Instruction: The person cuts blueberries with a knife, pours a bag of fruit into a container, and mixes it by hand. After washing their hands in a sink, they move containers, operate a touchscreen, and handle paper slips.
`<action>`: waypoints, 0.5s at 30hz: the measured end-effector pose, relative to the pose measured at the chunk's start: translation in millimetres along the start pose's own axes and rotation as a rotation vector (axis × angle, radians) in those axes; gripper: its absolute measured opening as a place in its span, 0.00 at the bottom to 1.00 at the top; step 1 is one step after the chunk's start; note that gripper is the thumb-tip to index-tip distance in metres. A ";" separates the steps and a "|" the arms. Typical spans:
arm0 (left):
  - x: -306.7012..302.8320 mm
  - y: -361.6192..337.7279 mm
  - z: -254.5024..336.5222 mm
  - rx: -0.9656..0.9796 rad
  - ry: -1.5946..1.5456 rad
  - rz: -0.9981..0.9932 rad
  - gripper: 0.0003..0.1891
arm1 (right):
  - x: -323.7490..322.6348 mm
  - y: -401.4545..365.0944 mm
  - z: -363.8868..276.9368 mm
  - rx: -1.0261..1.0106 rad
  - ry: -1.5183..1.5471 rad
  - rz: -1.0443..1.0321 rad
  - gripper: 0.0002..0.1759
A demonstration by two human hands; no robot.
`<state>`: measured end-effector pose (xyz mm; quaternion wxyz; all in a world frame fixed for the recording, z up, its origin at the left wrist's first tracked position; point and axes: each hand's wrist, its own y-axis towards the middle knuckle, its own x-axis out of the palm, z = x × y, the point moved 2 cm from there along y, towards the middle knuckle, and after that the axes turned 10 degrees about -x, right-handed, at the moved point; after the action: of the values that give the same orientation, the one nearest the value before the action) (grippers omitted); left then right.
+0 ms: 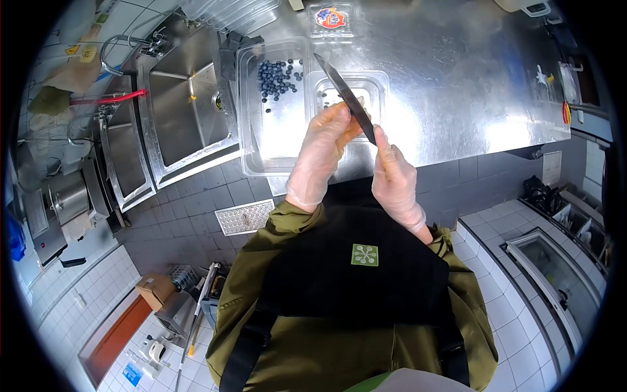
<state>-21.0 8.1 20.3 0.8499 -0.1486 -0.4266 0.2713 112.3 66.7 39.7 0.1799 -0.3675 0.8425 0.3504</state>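
Observation:
My right hand, in a clear glove, closes around the hidden handle of a knife. The dark blade slants up and to the left, away from me. My gloved left hand is closed close to the blade, fingertips pinched together; whatever lies between them is hidden behind the knife. Both hands are over the near edge of a small clear container with a few small dark bits inside. Left of it is a larger clear tub with many loose blueberries in its far half.
A lidded clear box with a colourful label stands at the back of the steel table. Stacked clear containers are at the far left, near a steel sink. Red-and-yellow handles show at the right edge.

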 end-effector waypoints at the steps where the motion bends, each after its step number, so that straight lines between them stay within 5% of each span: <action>1: -0.8 0.6 -0.8 0.007 0.011 -0.006 0.14 | 1.2 -0.8 -0.7 -0.003 -0.034 -0.010 0.31; 15: -18.8 6.9 -8.2 0.020 0.058 0.073 0.12 | 9.3 -1.7 1.9 0.046 -0.009 -0.048 0.31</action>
<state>-25.9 2.5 0.0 0.8529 -0.1636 -0.3932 0.3020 107.5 62.6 32.4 0.2002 -0.3820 0.8404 0.3283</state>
